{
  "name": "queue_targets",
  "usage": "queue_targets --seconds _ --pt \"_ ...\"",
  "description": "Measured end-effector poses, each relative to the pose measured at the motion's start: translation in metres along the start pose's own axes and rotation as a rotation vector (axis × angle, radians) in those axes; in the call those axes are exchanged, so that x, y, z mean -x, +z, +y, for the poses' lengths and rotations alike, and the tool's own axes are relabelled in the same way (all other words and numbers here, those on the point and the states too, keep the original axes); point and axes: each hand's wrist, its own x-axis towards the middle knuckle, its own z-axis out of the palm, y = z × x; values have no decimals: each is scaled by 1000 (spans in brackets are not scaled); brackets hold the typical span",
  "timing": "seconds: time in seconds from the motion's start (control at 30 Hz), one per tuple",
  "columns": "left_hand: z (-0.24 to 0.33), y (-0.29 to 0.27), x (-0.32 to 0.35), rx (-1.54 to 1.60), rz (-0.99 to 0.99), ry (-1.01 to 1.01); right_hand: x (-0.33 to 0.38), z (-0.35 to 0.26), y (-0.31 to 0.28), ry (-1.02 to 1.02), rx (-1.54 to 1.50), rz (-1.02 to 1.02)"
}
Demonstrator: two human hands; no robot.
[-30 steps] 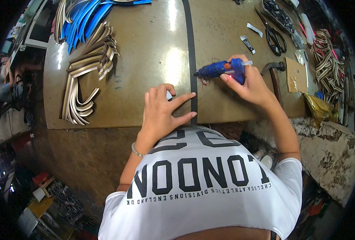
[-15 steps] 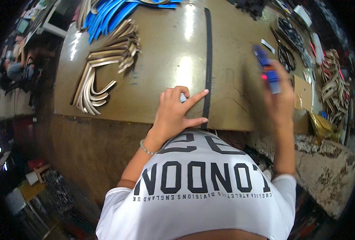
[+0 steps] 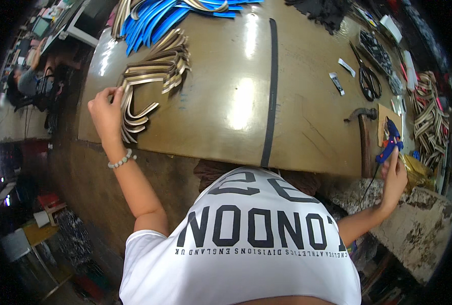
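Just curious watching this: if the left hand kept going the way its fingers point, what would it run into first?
Most likely the pile of curved gold strips: the left hand has its fingertips at that pile's near edge already.

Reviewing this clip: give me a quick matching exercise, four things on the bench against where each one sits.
1. glue gun
2. scissors
3. black strip
4. curved gold strips

a. down the middle of the bench
b. under the left hand
c. far right, beyond the hammer
d. at the right hand's fingertips

Pairs: 1-d, 2-c, 3-a, 4-b
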Motion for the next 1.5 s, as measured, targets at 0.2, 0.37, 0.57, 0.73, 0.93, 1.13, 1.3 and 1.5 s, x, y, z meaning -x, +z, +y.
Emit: queue_targets --seconds 0.2,0.37,0.57,0.73,0.93,1.13,1.3,1.5 --pt "76 -95 23 385 188 323 57 -111 55 -991 -264 81" --pt "148 -127 64 569 -39 787 90 -188 84 -1440 -623 -159" --pt "198 -88 68 1013 -171 930 101 -178 116 -1344 -975 -587" --pt "198 -38 74 1216 -539 596 94 -150 124 -821 -1117 -806" --pt "194 21 68 811 -828 373 91 -128 166 -768 -522 -450" --pt "191 59 81 616 -782 379 89 -110 201 -863 -410 -298" --pt "194 59 83 559 -752 374 85 -109 201 -891 -321 -312" --pt "199 53 88 454 -668 406 91 -114 198 -967 -133 -286"
